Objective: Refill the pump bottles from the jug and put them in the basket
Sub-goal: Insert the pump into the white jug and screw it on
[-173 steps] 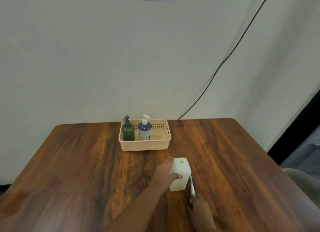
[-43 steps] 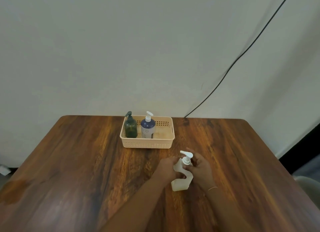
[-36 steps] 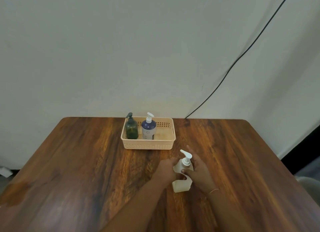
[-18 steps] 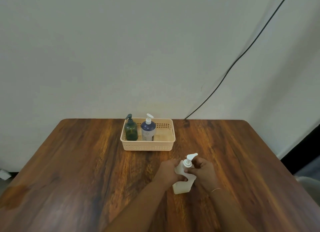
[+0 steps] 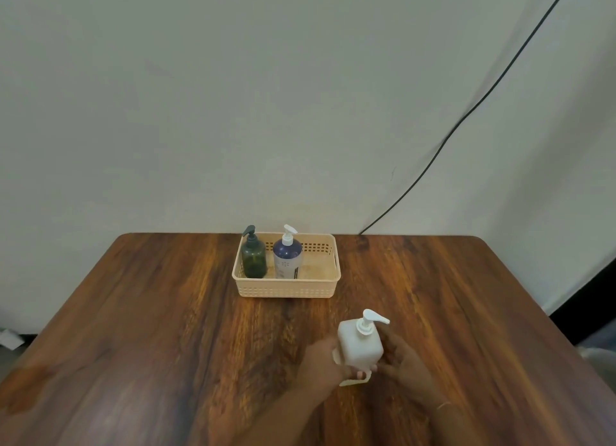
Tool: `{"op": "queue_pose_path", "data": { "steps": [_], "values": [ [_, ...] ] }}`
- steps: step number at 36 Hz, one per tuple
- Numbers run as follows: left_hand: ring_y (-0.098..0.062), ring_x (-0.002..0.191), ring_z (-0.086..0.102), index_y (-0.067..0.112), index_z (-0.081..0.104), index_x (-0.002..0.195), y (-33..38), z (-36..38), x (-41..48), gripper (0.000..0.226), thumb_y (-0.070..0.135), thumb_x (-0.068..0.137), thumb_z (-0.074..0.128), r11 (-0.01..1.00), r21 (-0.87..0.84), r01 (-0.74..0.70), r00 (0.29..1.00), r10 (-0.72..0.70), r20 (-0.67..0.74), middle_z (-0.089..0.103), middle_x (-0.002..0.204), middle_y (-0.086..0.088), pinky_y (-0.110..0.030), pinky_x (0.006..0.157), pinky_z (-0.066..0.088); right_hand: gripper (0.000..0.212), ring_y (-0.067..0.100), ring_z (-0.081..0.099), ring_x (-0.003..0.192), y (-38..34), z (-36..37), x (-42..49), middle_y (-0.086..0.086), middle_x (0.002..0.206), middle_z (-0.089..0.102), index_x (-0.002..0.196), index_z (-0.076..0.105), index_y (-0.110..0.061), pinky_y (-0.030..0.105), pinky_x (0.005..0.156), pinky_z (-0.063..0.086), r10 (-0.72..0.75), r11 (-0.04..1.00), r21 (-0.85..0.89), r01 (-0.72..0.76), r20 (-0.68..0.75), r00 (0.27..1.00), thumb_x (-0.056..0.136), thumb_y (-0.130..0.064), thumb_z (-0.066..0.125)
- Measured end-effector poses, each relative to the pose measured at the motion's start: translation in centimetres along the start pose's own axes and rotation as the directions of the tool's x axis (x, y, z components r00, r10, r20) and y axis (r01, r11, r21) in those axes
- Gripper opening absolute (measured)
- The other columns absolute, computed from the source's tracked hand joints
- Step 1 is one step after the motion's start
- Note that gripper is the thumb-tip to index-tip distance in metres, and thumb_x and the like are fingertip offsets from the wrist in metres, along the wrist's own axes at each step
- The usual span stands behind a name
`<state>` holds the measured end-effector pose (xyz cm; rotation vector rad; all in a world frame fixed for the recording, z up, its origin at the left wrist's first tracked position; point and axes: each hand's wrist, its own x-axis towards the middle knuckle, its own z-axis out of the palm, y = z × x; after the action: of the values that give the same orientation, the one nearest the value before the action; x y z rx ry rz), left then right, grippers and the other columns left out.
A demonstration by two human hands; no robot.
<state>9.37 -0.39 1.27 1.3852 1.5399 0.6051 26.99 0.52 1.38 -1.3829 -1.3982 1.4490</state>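
Note:
A white square pump bottle (image 5: pixel 359 347) stands upright over the near middle of the table, its nozzle pointing right. My left hand (image 5: pixel 325 362) grips its lower left side, fingers curled under the base. My right hand (image 5: pixel 405 362) presses against its right side. A beige plastic basket (image 5: pixel 286 287) sits further back with a dark green pump bottle (image 5: pixel 254 257) on its left and a blue pump bottle with a white pump (image 5: pixel 287 257) beside it. The basket's right half holds nothing. No jug is in view.
The wooden table (image 5: pixel 150 329) ends at a pale wall behind the basket. A black cable (image 5: pixel 466 115) runs down the wall to the table's back edge. The right table edge drops off near a dark gap.
The pump head went onto the white bottle and my right hand turned it. Since half a second ago my right hand has dropped from the pump to the bottle's side, and the bottle sits a little higher.

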Motion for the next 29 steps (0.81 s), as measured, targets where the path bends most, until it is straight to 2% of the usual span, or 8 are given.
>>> {"op": "queue_pose_path", "data": {
  "steps": [3,6,10,14,17,19,22,29],
  "values": [
    [-0.003,0.094,0.056,0.022,0.058,0.116,-0.3,1.1,-0.2,0.054,0.035,0.068,0.080,0.994,-0.104,0.015,1.000,-0.013,0.021,0.060,0.104,0.014,-0.013,0.072,0.046,0.051,0.016,0.060,0.102,0.4,0.2,0.6,-0.001,0.110,0.063,0.121,0.051,-0.010,0.012,0.073,0.052,0.020,0.997,-0.078,-0.024,-0.053,0.998,0.077,0.015,0.061],
    [-0.009,0.101,0.060,0.020,0.055,0.120,0.4,1.3,0.4,0.061,0.033,0.066,0.081,0.985,-0.169,0.022,0.999,-0.016,0.034,0.063,0.111,0.009,-0.019,0.081,0.051,0.034,0.011,0.062,0.092,0.2,0.8,1.3,0.000,0.099,0.067,0.111,0.057,-0.006,0.011,0.063,0.050,0.042,0.991,-0.120,-0.054,-0.100,0.994,0.081,0.009,0.060],
    [-0.011,0.105,0.059,0.019,0.055,0.123,2.0,0.2,2.5,0.064,0.027,0.066,0.082,0.979,-0.200,-0.027,0.998,0.039,0.057,0.063,0.116,0.006,-0.024,0.086,0.052,0.033,0.012,0.063,0.091,-1.1,0.3,2.8,0.006,0.103,0.067,0.113,0.057,-0.007,0.016,0.064,0.051,0.019,0.993,-0.116,-0.039,-0.166,0.986,0.083,0.007,0.057],
    [-0.018,0.114,0.057,0.018,0.049,0.132,4.9,-1.1,5.9,0.070,0.015,0.069,0.079,0.969,-0.246,-0.026,0.995,0.049,0.088,0.060,0.125,0.000,-0.039,0.099,0.049,0.039,0.020,0.060,0.101,-3.2,-0.7,5.8,0.005,0.111,0.062,0.123,0.053,-0.004,0.017,0.072,0.046,-0.047,0.979,-0.202,0.006,-0.199,0.979,0.085,0.004,0.056],
    [-0.021,0.114,0.053,0.016,0.045,0.135,6.8,-2.0,8.8,0.068,0.007,0.073,0.070,0.975,-0.223,-0.017,0.994,0.040,0.098,0.057,0.127,-0.003,-0.036,0.097,0.046,0.043,0.017,0.056,0.101,-4.6,-1.6,8.7,0.002,0.111,0.060,0.128,0.049,-0.005,0.009,0.068,0.042,-0.085,0.960,-0.280,0.024,-0.210,0.974,0.086,0.002,0.055],
    [-0.024,0.112,0.052,0.015,0.044,0.135,7.6,-2.5,10.5,0.066,0.002,0.074,0.064,0.978,-0.210,-0.005,0.995,0.026,0.098,0.057,0.125,-0.007,-0.036,0.095,0.046,0.046,0.018,0.054,0.102,-5.2,-2.1,10.6,0.008,0.119,0.060,0.131,0.047,-0.005,0.016,0.077,0.043,-0.077,0.958,-0.285,0.014,-0.210,0.975,0.086,0.002,0.055],
    [-0.027,0.112,0.052,0.014,0.045,0.134,8.2,-2.9,12.7,0.064,-0.004,0.073,0.057,0.976,-0.219,0.016,0.996,0.004,0.093,0.056,0.123,-0.012,-0.041,0.097,0.046,0.045,0.028,0.054,0.113,-5.3,-2.7,13.1,0.015,0.126,0.058,0.130,0.046,-0.004,0.032,0.088,0.044,-0.035,0.960,-0.280,-0.031,-0.228,0.973,0.086,0.001,0.056],
    [-0.030,0.113,0.050,0.015,0.044,0.133,8.5,-3.1,16.6,0.068,-0.009,0.070,0.050,0.962,-0.266,0.056,0.993,-0.027,0.111,0.055,0.123,-0.014,-0.046,0.100,0.045,0.039,0.029,0.053,0.114,-5.0,-3.6,17.7,0.017,0.124,0.057,0.125,0.049,-0.001,0.031,0.086,0.041,0.020,0.956,-0.281,-0.087,-0.233,0.972,0.086,-0.001,0.056]
  ]
}}
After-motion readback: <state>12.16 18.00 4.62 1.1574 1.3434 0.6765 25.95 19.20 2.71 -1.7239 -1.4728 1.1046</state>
